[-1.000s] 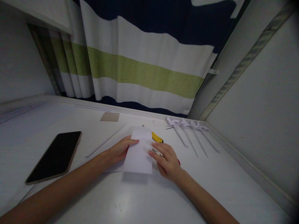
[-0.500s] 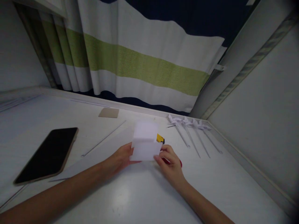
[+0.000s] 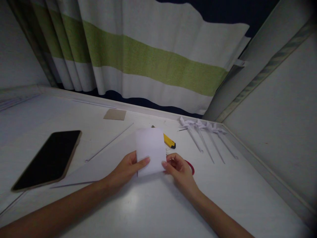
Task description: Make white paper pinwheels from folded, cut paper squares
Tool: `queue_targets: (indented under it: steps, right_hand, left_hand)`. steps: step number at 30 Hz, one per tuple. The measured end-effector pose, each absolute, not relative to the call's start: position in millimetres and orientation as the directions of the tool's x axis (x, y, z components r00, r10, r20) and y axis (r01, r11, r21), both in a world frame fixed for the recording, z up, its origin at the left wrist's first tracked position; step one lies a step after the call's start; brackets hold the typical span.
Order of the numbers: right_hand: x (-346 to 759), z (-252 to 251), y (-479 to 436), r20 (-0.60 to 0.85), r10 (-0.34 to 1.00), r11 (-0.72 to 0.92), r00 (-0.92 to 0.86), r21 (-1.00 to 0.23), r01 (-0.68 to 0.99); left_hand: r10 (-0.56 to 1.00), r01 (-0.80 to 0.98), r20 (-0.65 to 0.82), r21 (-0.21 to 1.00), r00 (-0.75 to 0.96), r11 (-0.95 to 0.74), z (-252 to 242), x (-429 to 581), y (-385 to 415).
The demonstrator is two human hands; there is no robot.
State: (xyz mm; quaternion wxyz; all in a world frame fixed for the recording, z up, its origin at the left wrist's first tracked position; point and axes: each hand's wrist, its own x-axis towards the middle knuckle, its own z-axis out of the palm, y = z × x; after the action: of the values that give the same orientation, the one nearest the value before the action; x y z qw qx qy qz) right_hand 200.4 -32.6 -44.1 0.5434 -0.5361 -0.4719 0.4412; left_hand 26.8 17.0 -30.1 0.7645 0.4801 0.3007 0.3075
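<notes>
A small white rectangle of paper (image 3: 151,145) is held up over the table between my two hands. My left hand (image 3: 131,165) grips its left edge, thumb lying on the face. At the lower right edge, my right hand (image 3: 178,167) pinches it between thumb and fingers. Behind the paper lies a yellow utility knife (image 3: 169,141), partly covered by it. A curved red handle (image 3: 190,167) shows beside my right hand; the rest of that tool is hidden. A larger white sheet (image 3: 99,168) lies under my left forearm.
A dark-screened phone (image 3: 48,158) lies at the left. Several paper pinwheels on rolled sticks (image 3: 205,140) lie at the back right. One thin paper stick (image 3: 110,142) and a brown card piece (image 3: 115,114) lie farther back. A striped curtain (image 3: 148,56) hangs behind the table.
The paper's two offset parts now line up as one rectangle. My left thumb has come onto its front face. More of the utility knife shows, and the camera view has shifted slightly.
</notes>
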Motion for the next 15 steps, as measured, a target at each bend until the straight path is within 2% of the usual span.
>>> queue_targets:
  steps: [2,5,8,15]
  right_hand:
    - [198.7,-44.4,-32.9,-0.017,0.988,-0.003,0.153,-0.996,-0.090]
    - [196.7,-44.0,-33.7,-0.045,0.992,-0.025,0.120,-0.986,-0.164]
    - [195.9,-43.4,-34.5,-0.076,0.994,-0.063,0.073,-0.984,-0.167]
    - [196.9,-39.0,-34.3,-0.082,0.989,-0.061,0.125,-0.985,-0.161]
  left_hand:
    - [0.757,-0.196,-0.170,0.909,0.631,0.368,-29.3,27.4,15.8]
    - [0.758,-0.187,-0.191,0.905,0.623,0.382,-30.7,28.3,15.1]
    - [0.752,-0.161,-0.196,0.914,0.630,0.373,-33.2,28.4,14.8]
    - [0.739,-0.117,-0.233,0.914,0.632,0.388,-35.9,28.0,14.6]
